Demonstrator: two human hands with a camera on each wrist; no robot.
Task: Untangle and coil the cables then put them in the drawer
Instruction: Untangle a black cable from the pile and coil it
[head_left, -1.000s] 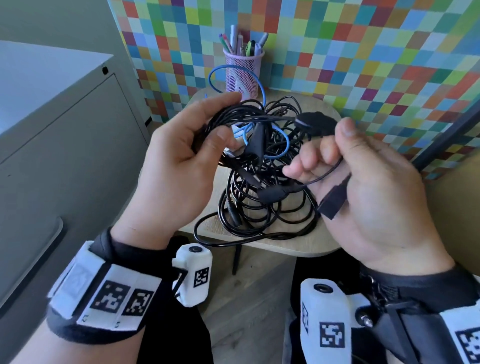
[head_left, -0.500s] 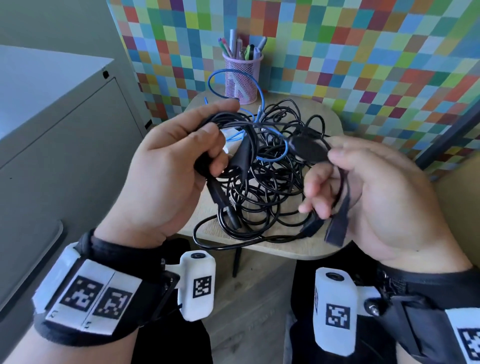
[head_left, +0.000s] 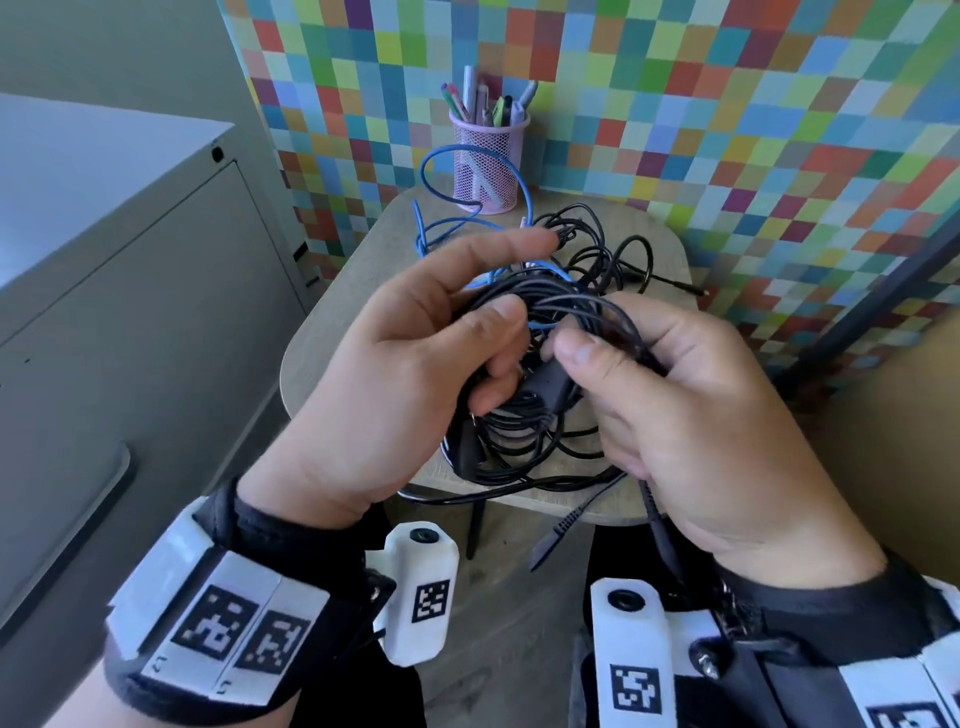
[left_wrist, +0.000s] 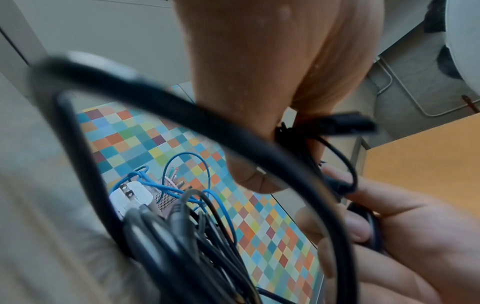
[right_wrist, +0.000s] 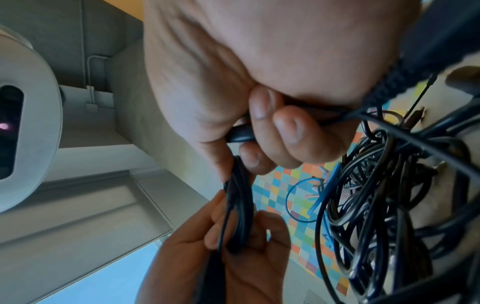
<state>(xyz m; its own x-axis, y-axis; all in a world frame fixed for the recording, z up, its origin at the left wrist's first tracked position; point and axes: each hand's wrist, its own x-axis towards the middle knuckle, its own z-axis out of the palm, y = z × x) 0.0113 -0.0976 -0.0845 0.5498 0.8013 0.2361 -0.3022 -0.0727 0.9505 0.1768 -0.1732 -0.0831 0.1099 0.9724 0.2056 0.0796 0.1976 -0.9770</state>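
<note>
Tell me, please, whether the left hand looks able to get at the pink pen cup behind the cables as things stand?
Probably not right away: the left hand grips the black cable tangle, and the blue cable loops before the pen cup. Nothing solid blocks the way.

Black cables (head_left: 524, 441): smooth rubbery sheath, slight sheen; one plug (head_left: 558, 530) below the right-hand fingers has ribbed moulded plastic. Blue cable (head_left: 441, 228) beyond the left fingertips: glossier plastic jacket. Small table (head_left: 332, 338) under the fingers: matt wood-look top, faint grain. Pen cup (head_left: 485, 166) beyond the fingers: pink metal mesh. Cabinet (head_left: 130, 291) left of the fingers: matt grey painted metal. Wrist straps (head_left: 218, 608): black cloth, paper-like printed tags.
</note>
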